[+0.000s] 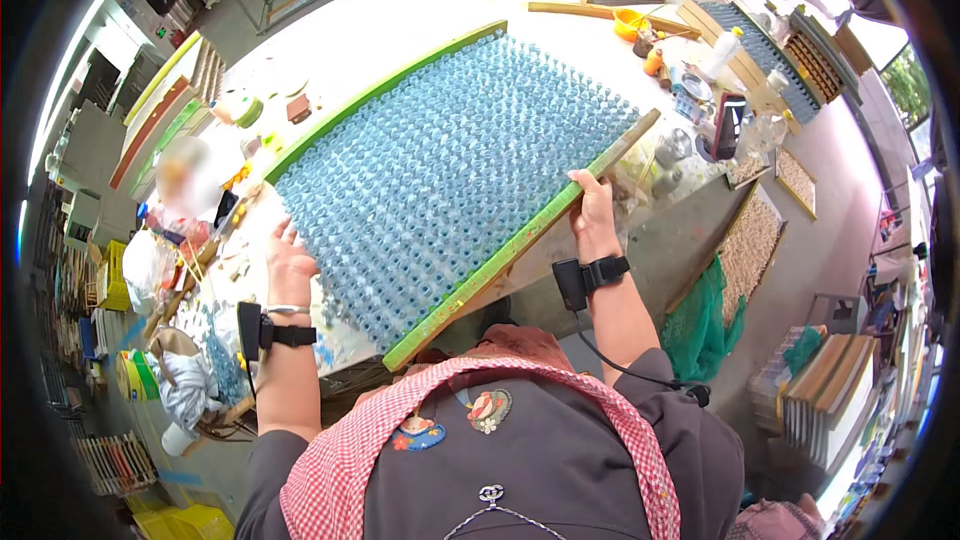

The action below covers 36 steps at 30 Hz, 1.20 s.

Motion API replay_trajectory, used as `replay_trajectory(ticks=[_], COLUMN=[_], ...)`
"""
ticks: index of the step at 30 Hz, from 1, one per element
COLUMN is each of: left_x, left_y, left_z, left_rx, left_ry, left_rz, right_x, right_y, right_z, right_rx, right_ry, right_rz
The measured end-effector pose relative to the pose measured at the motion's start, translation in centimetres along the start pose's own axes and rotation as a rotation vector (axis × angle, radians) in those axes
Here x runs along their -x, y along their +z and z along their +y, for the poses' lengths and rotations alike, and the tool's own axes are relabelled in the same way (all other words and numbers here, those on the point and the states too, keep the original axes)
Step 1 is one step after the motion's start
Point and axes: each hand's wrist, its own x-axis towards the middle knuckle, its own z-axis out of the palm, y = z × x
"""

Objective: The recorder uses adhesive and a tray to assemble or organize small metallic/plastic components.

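A wide rectangular tray (460, 160) of translucent blue, covered with rows of small round-topped studs, lies at a slant across the white table in front of me. Green-painted wooden rails (520, 240) run along its far and near long sides. My right hand (594, 210) is closed round the near rail toward its right end, thumb on top. At the tray's left edge my left hand (291, 262) rests against the side, fingers slightly bent; its grip is partly hidden. Each wrist wears a black strap with a small box.
An orange bowl (630, 24), bottles (722, 53) and a phone (729, 126) crowd the table's right side. Another person (185, 180), blurred, is at the left. Granule-filled trays (745, 250) and a green net (708, 325) lie right of the table.
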Motion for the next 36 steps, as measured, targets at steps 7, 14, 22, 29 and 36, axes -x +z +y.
replay_trajectory(ticks=[7, 14, 22, 29, 36], left_x=[-7.6, -15.8, -18.2, -19.2, -20.3], left_y=[7.2, 4.0, -0.1, -5.5, -9.3], left_z=[0.5, 0.2, 2.7, 3.5, 3.9], left_rx=[-0.016, 0.107, 0.033, 0.135, -0.604], left_ry=[0.043, 0.04, -0.12, 0.016, 0.599], left_rz=[0.192, -0.02, 0.02, 0.042, 0.094], right_x=[-8.6, -13.7, -14.0, -16.2, -8.1], right_y=[0.7, 1.6, 4.4, 3.5, 11.2], right_z=[4.2, 9.0, 15.2, 22.0, 24.2], right_rx=[-0.015, 0.022, 0.015, 0.181, 0.823], right_ry=[0.083, 0.235, 0.598, 0.695, 0.018], right_rz=[0.091, 0.028, -0.164, -0.151, -0.537])
